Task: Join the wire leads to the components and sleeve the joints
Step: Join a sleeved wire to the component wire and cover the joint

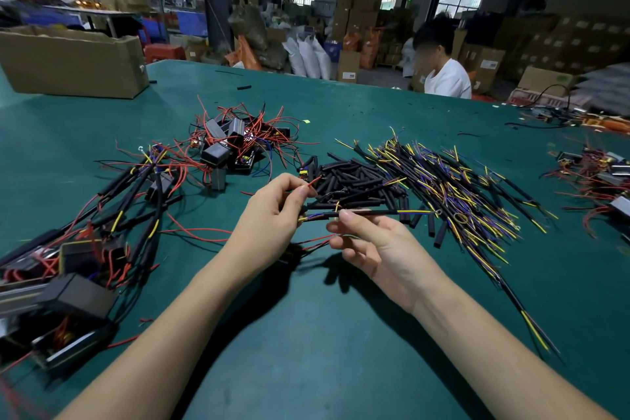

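My left hand (272, 215) pinches a thin red wire (312, 181) between thumb and forefinger above the green table (306, 334). My right hand (371, 245) pinches a black-sheathed lead (375, 213) with yellow and blue cores that points right and ends in a small ring terminal. More red wires trail down under both hands; what they run to is hidden. A pile of black sleeve pieces (358, 181) lies just beyond my hands. Loose black components with red leads (235, 147) sit at the back left.
A heap of yellow, blue and black leads (460, 187) spreads to the right. Sleeved assemblies and black boxes (78, 266) fill the left side. A cardboard box (71, 61) stands at the far left. Another person (443, 72) sits across the table, more parts (596, 170) at the right edge.
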